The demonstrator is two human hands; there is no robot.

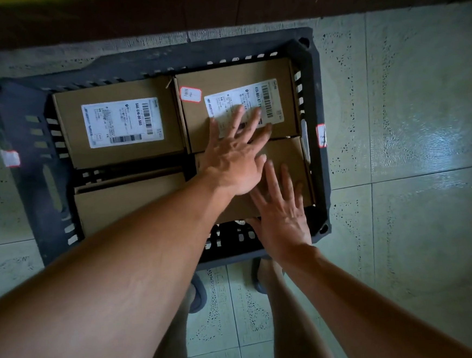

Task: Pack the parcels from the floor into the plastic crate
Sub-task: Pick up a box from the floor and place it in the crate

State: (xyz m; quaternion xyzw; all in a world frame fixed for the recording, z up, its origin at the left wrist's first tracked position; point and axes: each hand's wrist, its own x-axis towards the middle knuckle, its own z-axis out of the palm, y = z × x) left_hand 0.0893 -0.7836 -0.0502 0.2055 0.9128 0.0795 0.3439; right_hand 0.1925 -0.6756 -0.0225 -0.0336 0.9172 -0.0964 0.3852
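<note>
in the dark slotted plastic crate lie four brown cardboard parcels. our left hand lies flat, fingers spread, across the two right ones; our right hand, also released (gripping nothing), rests on the near-right unlabelled parcel, directly beneath it.

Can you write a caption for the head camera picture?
Both hands press flat on cardboard parcels in black crate.
</note>
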